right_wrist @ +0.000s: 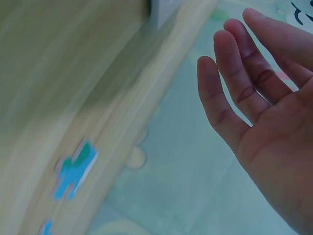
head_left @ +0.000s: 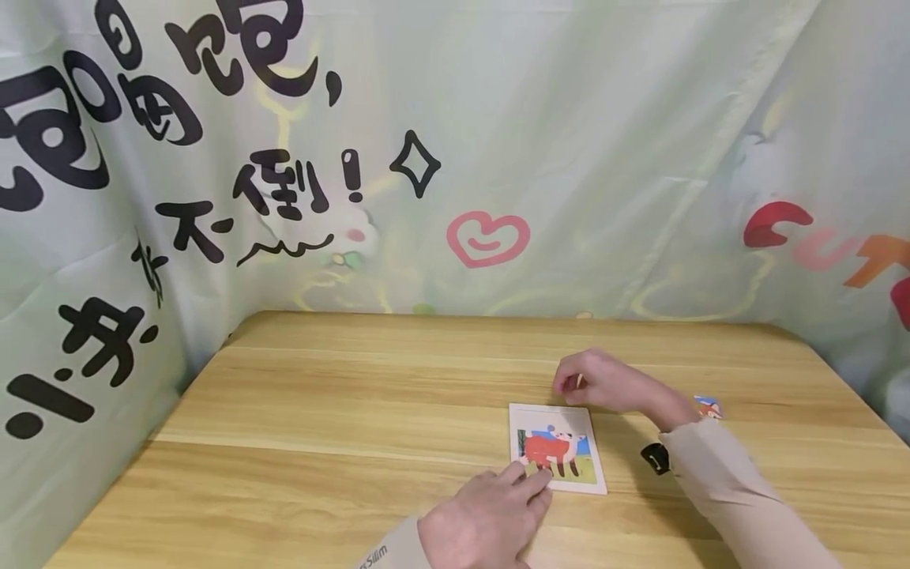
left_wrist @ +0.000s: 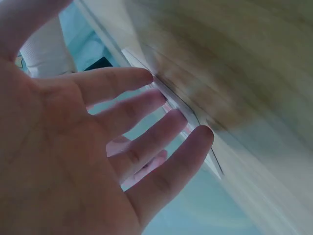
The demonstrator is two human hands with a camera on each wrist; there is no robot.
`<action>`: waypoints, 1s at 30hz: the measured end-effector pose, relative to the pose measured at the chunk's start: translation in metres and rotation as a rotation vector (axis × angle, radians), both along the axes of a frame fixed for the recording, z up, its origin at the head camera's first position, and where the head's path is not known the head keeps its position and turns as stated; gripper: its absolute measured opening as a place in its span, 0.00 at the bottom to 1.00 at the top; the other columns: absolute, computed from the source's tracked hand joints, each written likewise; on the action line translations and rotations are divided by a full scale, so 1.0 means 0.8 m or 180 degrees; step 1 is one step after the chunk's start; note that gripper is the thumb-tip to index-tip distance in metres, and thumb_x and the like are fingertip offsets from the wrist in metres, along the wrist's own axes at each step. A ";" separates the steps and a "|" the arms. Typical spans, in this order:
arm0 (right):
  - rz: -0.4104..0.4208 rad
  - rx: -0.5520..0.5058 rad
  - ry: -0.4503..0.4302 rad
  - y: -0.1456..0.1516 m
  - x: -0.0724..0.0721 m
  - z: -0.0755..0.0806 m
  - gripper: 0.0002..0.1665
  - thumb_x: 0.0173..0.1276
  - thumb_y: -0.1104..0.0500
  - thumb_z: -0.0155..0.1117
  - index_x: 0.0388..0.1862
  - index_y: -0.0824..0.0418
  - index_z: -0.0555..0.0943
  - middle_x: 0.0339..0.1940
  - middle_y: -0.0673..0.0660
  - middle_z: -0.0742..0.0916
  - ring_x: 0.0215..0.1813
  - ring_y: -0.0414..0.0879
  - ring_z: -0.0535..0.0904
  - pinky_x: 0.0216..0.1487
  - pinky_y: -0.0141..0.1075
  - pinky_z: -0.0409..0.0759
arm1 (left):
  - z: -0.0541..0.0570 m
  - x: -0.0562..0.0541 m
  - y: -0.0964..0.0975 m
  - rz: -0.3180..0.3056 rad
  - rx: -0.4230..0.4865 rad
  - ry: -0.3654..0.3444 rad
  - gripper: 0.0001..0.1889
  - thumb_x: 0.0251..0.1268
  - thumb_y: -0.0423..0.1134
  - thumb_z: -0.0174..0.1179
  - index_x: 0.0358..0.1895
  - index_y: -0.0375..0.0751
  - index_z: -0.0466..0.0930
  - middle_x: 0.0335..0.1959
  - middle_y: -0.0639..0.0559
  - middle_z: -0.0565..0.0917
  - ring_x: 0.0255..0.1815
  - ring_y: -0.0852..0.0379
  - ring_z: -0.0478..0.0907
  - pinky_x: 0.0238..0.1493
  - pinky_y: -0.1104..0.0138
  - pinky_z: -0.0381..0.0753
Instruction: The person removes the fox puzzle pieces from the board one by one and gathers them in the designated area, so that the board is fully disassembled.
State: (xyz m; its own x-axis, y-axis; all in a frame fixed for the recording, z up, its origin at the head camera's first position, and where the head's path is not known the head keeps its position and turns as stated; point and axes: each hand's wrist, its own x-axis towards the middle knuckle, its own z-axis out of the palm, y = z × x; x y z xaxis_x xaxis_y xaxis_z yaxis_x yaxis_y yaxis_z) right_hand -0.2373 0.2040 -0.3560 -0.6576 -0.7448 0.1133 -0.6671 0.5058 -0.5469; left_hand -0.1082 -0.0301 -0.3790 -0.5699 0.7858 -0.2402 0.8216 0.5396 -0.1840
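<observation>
A pale-bordered picture puzzle board lies on the table and shows a red-bodied animal on grass. Across its lower left edge rest the fingertips of my left hand. The left wrist view has that hand's fingers spread and nearly straight, their tips at the thin edge of the board. Just beyond the board's far right corner is my right hand, raised with bent fingers. In the right wrist view the fingers of this hand are loosely bent with nothing between them.
Near the right forearm lies a small puzzle piece with an orange and blue print. The right wrist view shows a blue and green puzzle piece and part of another blue piece. A printed curtain hangs behind the wooden table.
</observation>
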 end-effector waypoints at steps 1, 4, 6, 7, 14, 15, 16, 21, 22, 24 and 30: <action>0.0016 -0.0002 -0.0003 -0.004 0.000 -0.001 0.11 0.59 0.77 0.65 0.34 0.64 0.86 0.33 0.50 0.86 0.35 0.38 0.80 0.38 0.36 0.82 | 0.000 0.000 -0.001 -0.0027 -0.0013 0.0011 0.45 0.60 0.75 0.56 0.75 0.52 0.68 0.75 0.62 0.64 0.63 0.64 0.64 0.53 0.73 0.74; 0.0060 0.0008 -0.0048 -0.014 0.000 -0.005 0.12 0.58 0.77 0.65 0.34 0.63 0.86 0.33 0.49 0.86 0.36 0.38 0.80 0.39 0.36 0.83 | 0.001 0.000 -0.002 -0.0083 -0.0045 0.0037 0.47 0.59 0.78 0.54 0.75 0.52 0.68 0.75 0.61 0.63 0.62 0.63 0.63 0.51 0.75 0.74; 0.0061 0.0025 -0.0128 -0.020 -0.001 -0.007 0.12 0.58 0.77 0.65 0.36 0.64 0.86 0.34 0.49 0.86 0.36 0.38 0.79 0.40 0.36 0.82 | 0.001 0.000 -0.003 -0.0095 -0.0054 0.0069 0.47 0.58 0.79 0.54 0.75 0.52 0.68 0.74 0.62 0.63 0.62 0.63 0.63 0.49 0.75 0.74; 0.0060 0.0038 -0.0160 -0.023 0.000 -0.008 0.12 0.58 0.77 0.66 0.36 0.64 0.86 0.35 0.49 0.86 0.36 0.38 0.79 0.41 0.36 0.82 | 0.000 0.000 -0.003 -0.0097 -0.0055 0.0085 0.47 0.57 0.79 0.54 0.74 0.52 0.68 0.74 0.62 0.63 0.61 0.63 0.63 0.48 0.75 0.74; 0.0127 0.0083 -0.0328 -0.035 0.001 -0.014 0.13 0.57 0.77 0.66 0.39 0.66 0.85 0.36 0.50 0.86 0.36 0.39 0.79 0.42 0.36 0.82 | 0.000 0.001 -0.003 -0.0063 -0.0005 0.0111 0.47 0.55 0.79 0.57 0.73 0.53 0.70 0.73 0.62 0.64 0.61 0.63 0.64 0.45 0.75 0.76; 0.0138 0.0083 -0.0342 -0.036 0.002 -0.015 0.13 0.57 0.77 0.66 0.39 0.66 0.85 0.35 0.50 0.86 0.36 0.39 0.79 0.41 0.35 0.82 | 0.000 0.001 -0.003 -0.0060 -0.0009 0.0108 0.47 0.55 0.79 0.57 0.73 0.53 0.70 0.73 0.62 0.64 0.61 0.63 0.64 0.46 0.75 0.76; 0.0146 0.0081 -0.0355 -0.037 0.002 -0.015 0.13 0.57 0.77 0.66 0.39 0.66 0.85 0.34 0.50 0.86 0.35 0.38 0.78 0.40 0.35 0.82 | 0.000 0.001 -0.002 -0.0059 -0.0013 0.0103 0.48 0.55 0.79 0.56 0.73 0.53 0.70 0.73 0.62 0.64 0.61 0.63 0.64 0.46 0.74 0.76; 0.0096 0.0151 -0.0405 -0.042 0.005 -0.017 0.13 0.57 0.76 0.69 0.39 0.64 0.85 0.32 0.47 0.83 0.34 0.37 0.75 0.38 0.33 0.80 | -0.001 0.000 -0.001 -0.0063 -0.0018 0.0104 0.47 0.55 0.79 0.57 0.73 0.53 0.70 0.73 0.62 0.64 0.61 0.63 0.64 0.47 0.74 0.76; 0.0070 0.0175 -0.0421 -0.043 0.006 -0.018 0.13 0.57 0.76 0.69 0.39 0.64 0.85 0.33 0.47 0.83 0.34 0.37 0.75 0.38 0.33 0.80 | -0.001 0.000 0.000 -0.0064 -0.0023 0.0102 0.47 0.55 0.79 0.57 0.73 0.53 0.70 0.73 0.62 0.64 0.61 0.63 0.64 0.48 0.74 0.76; 0.0040 0.0215 -0.0449 -0.045 0.008 -0.019 0.14 0.57 0.76 0.68 0.40 0.64 0.85 0.34 0.47 0.83 0.35 0.38 0.75 0.39 0.34 0.80 | -0.002 0.000 0.001 -0.0048 -0.0048 0.0080 0.47 0.55 0.79 0.57 0.73 0.53 0.70 0.73 0.62 0.64 0.62 0.63 0.64 0.49 0.74 0.76; -0.0003 0.0279 -0.0614 -0.055 0.015 -0.021 0.14 0.57 0.76 0.69 0.40 0.63 0.86 0.35 0.47 0.83 0.35 0.39 0.75 0.39 0.33 0.80 | -0.002 -0.001 0.003 0.0005 -0.0129 0.0033 0.47 0.55 0.78 0.57 0.74 0.54 0.69 0.74 0.63 0.63 0.66 0.63 0.62 0.54 0.72 0.76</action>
